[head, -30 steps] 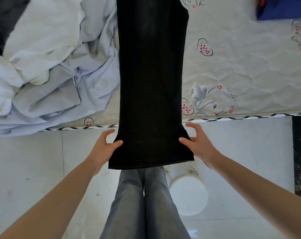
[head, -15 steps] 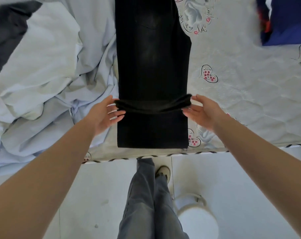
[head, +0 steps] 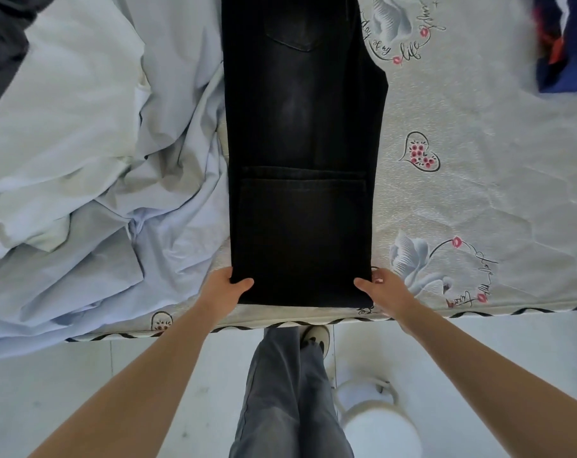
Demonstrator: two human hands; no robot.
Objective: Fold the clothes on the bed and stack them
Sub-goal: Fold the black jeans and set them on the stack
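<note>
Black jeans (head: 302, 127) lie lengthwise on the mattress (head: 478, 180), a back pocket showing at the top. Their leg end is folded up over the legs, its hem lying across at mid-height, and the fold edge sits near the bed's front edge. My left hand (head: 226, 289) pinches the left corner of that fold, thumb on top. At the right corner, my right hand (head: 381, 289) pinches the fold the same way.
A heap of pale blue and white clothes (head: 82, 166) covers the bed's left side, touching the jeans. Dark blue and red fabric (head: 564, 44) lies at the far right corner. A white bucket (head: 376, 424) stands on the tiled floor by my legs.
The hanging leg end was lifted onto the bed and folded up over the legs. Both hands then came back to grip the fold's corners near the bed edge.
</note>
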